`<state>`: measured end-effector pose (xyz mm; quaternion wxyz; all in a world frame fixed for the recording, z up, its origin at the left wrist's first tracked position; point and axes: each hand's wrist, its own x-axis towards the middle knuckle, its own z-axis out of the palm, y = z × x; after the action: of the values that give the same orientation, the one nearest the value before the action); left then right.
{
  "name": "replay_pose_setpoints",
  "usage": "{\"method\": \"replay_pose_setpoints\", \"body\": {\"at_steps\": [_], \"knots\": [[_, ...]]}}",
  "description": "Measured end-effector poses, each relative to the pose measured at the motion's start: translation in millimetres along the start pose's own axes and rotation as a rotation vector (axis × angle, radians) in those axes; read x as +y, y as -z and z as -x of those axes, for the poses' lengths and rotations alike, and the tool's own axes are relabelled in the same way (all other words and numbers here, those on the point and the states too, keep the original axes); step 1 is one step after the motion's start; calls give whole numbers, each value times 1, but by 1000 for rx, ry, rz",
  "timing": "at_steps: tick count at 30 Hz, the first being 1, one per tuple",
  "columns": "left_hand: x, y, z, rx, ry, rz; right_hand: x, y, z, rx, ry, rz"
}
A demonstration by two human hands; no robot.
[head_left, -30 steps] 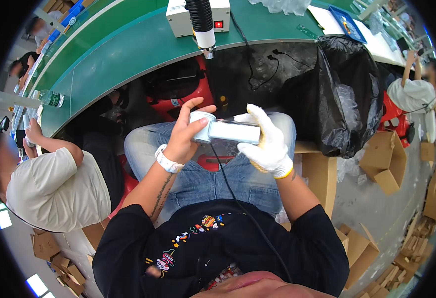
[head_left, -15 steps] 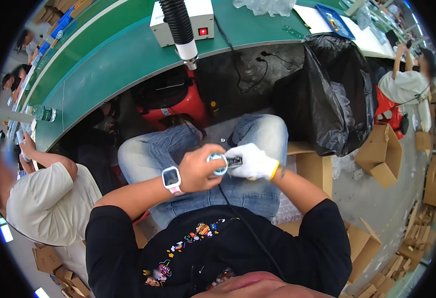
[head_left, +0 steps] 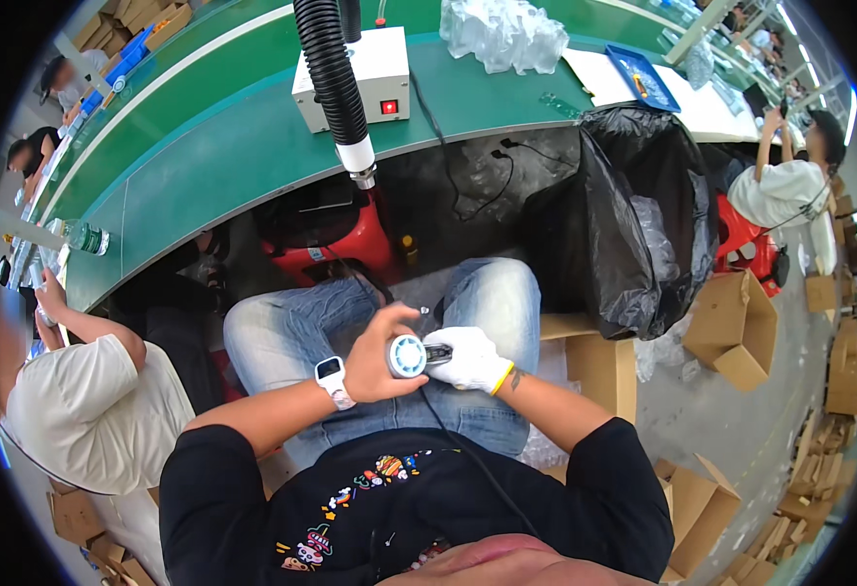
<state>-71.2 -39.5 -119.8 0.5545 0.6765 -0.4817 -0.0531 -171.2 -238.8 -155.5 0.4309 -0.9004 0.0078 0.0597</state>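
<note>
Above my lap, my left hand [head_left: 375, 360] is closed round a small round white piece [head_left: 408, 357] with a light-blue, spoked, fan-like face turned up toward me. A white watch is on that wrist. My right hand [head_left: 469, 359], in a white glove with a yellow cuff, grips a dark tool [head_left: 438, 354] whose end meets the right side of the round piece. The glove hides most of the tool, so its exact kind cannot be made out. From below the hands a black cord [head_left: 467, 444] runs down across my shirt.
Ahead stands a green workbench [head_left: 233, 146] with a white box [head_left: 386, 83] showing a lit red switch. A black flexible hose [head_left: 331, 78] hangs over its edge. Right of my knees are a black bag [head_left: 624, 234] and an open carton [head_left: 736, 327]. A co-worker [head_left: 86, 400] sits close at left.
The round piece has tilted so its spoked face now shows, and my left fingers have spread wider around it. Both hands sit slightly lower and further left as the view shifts.
</note>
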Motion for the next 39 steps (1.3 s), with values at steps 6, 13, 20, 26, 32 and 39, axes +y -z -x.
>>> {"method": "replay_pose_setpoints", "body": {"at_steps": [6,13,20,26,32,39], "knots": [[22,13,6,-328,170,-189,-4,4,-1,-150,79,-154],[37,-13,8,-339,82,-308,7,-6,-6,-200,135,-16],[-21,18,14,-214,51,-192,-17,-7,-19,-178,-18,167],[-47,55,72,350,637,210,-32,13,-26,155,-208,-433],[-71,210,-5,1128,126,383,34,71,-34,662,-40,422],[-253,348,-230,828,246,-544,72,79,-63,625,-92,199]]}}
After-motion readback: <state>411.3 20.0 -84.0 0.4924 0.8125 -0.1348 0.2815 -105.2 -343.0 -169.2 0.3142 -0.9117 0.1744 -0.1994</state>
